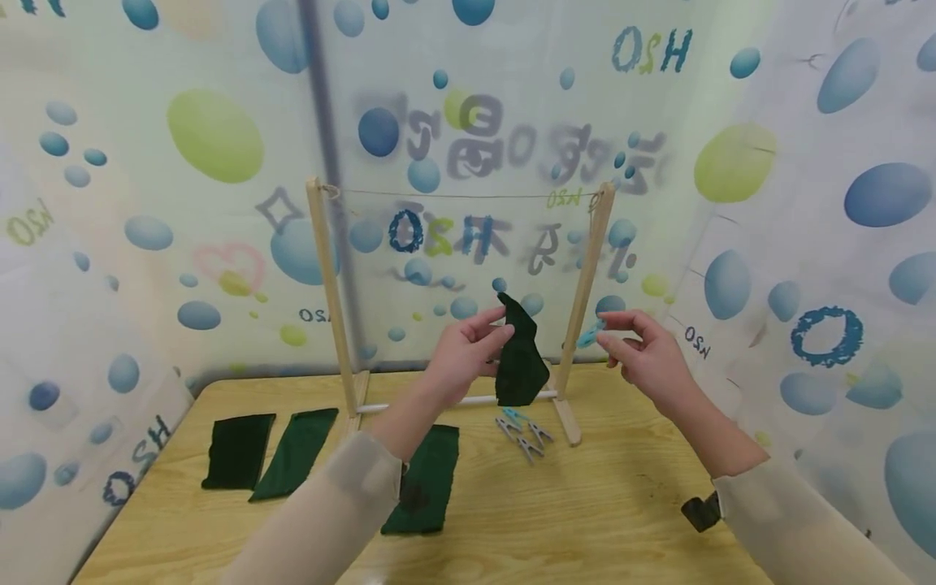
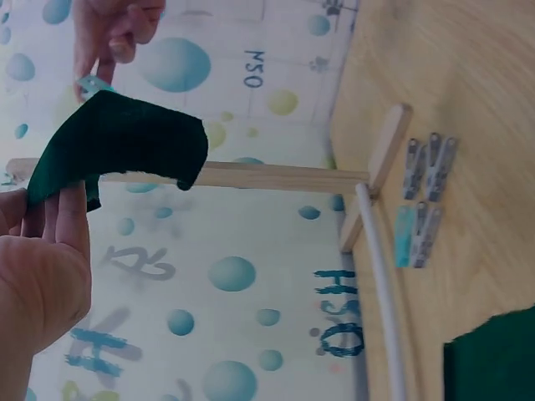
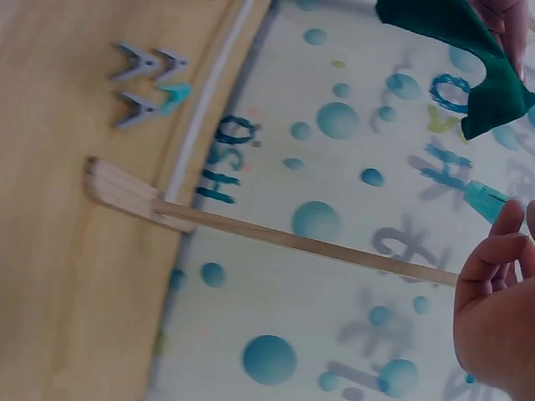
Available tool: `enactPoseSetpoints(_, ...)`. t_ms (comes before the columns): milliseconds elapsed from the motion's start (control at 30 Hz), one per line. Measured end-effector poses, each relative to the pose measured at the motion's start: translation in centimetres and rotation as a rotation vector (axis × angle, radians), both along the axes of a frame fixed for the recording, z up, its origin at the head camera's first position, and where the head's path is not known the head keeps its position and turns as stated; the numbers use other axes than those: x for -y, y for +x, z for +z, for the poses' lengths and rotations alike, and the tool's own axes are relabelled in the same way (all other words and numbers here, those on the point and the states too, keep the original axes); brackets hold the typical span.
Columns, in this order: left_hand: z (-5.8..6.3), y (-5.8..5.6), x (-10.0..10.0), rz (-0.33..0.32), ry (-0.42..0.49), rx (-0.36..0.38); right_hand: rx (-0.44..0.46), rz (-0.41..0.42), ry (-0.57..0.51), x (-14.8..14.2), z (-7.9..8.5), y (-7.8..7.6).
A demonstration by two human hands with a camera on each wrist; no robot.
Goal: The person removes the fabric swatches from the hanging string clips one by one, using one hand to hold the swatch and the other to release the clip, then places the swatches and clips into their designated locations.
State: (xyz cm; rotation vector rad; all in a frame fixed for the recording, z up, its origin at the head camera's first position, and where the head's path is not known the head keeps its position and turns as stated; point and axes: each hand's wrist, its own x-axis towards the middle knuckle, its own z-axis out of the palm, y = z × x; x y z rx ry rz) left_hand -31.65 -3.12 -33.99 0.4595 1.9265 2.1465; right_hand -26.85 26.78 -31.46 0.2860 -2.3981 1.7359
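Note:
A dark green cloth piece (image 1: 521,357) hangs from my left hand (image 1: 468,348), pinched between thumb and fingers near its upper edge. In the left wrist view the same cloth (image 2: 125,138) droops over from the fingertips. My right hand (image 1: 647,356) pinches a light blue clothespin (image 1: 589,334) to the right of the cloth, and the clothespin (image 3: 486,200) also shows in the right wrist view. Both hands are raised in front of the right post of a wooden frame (image 1: 581,284), below the thin string (image 1: 461,195) tied between its post tops.
Several clothespins (image 1: 528,445), grey and light blue, lie on the wooden table (image 1: 585,504) under the cloth. Three more green cloth pieces lie flat: one at far left (image 1: 237,452), one beside it (image 1: 296,453), one near the middle (image 1: 431,479). A white rod (image 1: 478,400) joins the frame's feet.

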Motion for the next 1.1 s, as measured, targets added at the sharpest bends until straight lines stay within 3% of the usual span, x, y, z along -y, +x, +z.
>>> enactPoseSetpoints(300,-4.6,1.6,0.6,-0.029,-0.055,0.074,0.151,-0.053,0.041,-1.3,-7.1,1.7)
enactPoseSetpoints(600,-9.8,3.7,0.8,-0.069,-0.084,0.170,0.289,-0.092,0.060,-1.6,-12.2,3.1)
enactPoseSetpoints(900,-13.5,6.3,0.6,-0.110,-0.133,0.209,0.361,-0.121,0.154,-1.7,-16.4,3.6)
enactPoseSetpoints(1100,-16.1,7.1,0.2,-0.118,-0.148,0.277,0.371,-0.145,0.195,-1.1,-17.5,3.9)
